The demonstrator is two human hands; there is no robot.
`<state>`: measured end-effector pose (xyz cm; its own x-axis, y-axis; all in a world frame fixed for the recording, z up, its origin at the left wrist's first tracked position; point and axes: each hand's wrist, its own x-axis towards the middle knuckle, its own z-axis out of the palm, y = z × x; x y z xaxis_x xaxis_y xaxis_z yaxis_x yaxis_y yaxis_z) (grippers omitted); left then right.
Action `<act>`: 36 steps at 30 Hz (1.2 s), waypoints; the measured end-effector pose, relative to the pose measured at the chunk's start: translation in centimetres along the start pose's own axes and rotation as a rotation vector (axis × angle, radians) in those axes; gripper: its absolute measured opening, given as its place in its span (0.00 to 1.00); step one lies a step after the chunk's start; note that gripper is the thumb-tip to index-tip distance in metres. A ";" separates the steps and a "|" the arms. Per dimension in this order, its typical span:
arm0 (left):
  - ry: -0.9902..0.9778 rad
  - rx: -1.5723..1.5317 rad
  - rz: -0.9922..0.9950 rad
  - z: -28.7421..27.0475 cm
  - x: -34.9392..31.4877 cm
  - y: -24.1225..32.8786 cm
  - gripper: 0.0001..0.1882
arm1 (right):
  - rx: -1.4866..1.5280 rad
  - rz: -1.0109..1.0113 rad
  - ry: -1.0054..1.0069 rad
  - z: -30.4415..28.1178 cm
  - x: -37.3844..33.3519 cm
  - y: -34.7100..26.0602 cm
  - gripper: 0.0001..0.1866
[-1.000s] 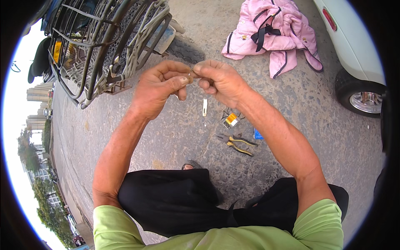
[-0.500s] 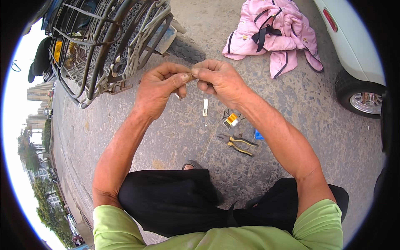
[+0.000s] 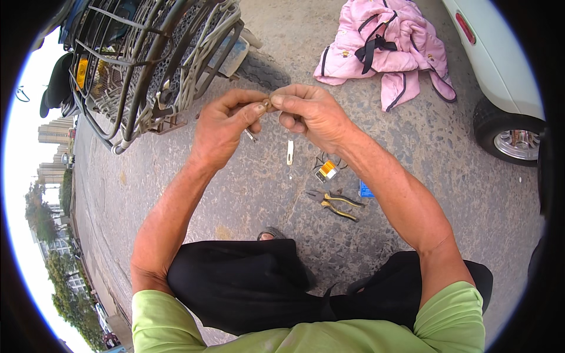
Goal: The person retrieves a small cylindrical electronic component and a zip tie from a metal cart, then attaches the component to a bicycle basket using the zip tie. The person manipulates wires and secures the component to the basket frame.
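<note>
My left hand [image 3: 226,125] and my right hand [image 3: 309,115] meet fingertip to fingertip above the ground, each closed in a pinch. Between the thumbs and forefingers sits something tiny and brownish, too small to name. A thin metallic piece [image 3: 251,136] pokes out below the fingers of my left hand; the rest of it is hidden in the palm. On the pavement beneath lie a small white strip with a slot [image 3: 290,152], a small orange-and-white box with dark wires [image 3: 327,170], and pliers with yellow-and-black handles [image 3: 335,205]. A blue object [image 3: 365,189] is partly covered by my right forearm.
A vehicle with a metal-barred basket [image 3: 135,65] and a dark tyre [image 3: 262,69] stands at the far left. A pink quilted cloth [image 3: 385,50] with black trim lies beyond my hands. At the right is a pale car [image 3: 500,65] with its wheel [image 3: 512,138].
My fingertips have shifted slightly, and a bit more of the tiny piece between them shows. The metallic piece under my left hand sticks out a little further. Nothing on the ground has moved.
</note>
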<state>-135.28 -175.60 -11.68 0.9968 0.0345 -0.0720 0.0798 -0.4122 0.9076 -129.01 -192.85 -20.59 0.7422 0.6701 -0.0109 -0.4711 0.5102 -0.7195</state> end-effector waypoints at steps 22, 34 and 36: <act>0.010 -0.089 0.197 -0.3 0.0 -0.5 0.09 | 0.203 0.010 -0.063 1.2 -0.5 -0.7 0.16; -0.003 -0.154 0.128 -0.3 -0.1 -0.4 0.09 | 0.274 0.073 -0.145 0.7 -0.3 -0.8 0.15; -0.016 -0.198 0.117 -0.2 0.0 -0.6 0.09 | 0.267 0.082 -0.158 0.7 -0.4 -0.6 0.15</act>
<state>-135.33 -175.19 -12.15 0.9993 -0.0182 0.0333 -0.0365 -0.2257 0.9735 -129.29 -193.07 -19.67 0.6232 0.7797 0.0611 -0.6504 0.5601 -0.5131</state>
